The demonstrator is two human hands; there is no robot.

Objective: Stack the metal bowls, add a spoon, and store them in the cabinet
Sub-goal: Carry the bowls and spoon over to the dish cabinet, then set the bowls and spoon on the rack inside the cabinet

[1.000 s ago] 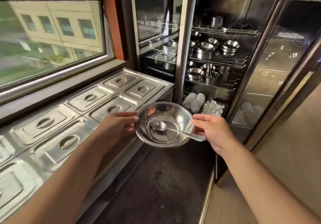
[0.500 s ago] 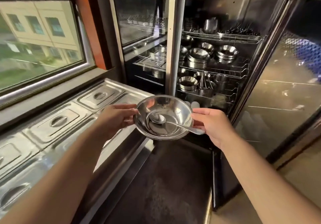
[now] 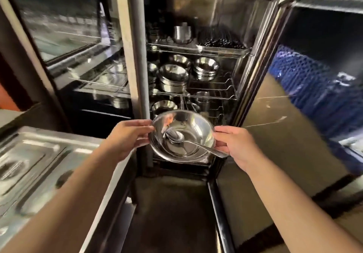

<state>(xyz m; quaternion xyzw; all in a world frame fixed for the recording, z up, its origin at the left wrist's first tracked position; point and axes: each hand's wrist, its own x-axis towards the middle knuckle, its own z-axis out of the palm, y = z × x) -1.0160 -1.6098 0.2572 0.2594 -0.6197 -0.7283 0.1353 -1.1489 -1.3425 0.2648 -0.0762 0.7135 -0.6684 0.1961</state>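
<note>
I hold the stacked metal bowls [image 3: 198, 127] in front of the open cabinet [image 3: 216, 27], level with its lower wire shelf. My left hand [image 3: 127, 137] grips the left rim and my right hand [image 3: 233, 144] grips the right rim. A spoon [image 3: 176, 136] lies inside the top bowl, its handle pointing toward my right hand and poking over the rim. How many bowls are stacked is hard to tell.
Wire shelves in the cabinet carry stacks of metal bowls [image 3: 172, 78], cups [image 3: 182, 31] and a tray of dark items [image 3: 220, 43]. The cabinet door [image 3: 294, 99] stands open on the right. A steel counter with lidded pans [image 3: 29, 164] runs along the left.
I have moved closer to the cabinet and turned right; the bowls with the spoon now sit right before the lower shelves. Both hands keep the same grip.
</note>
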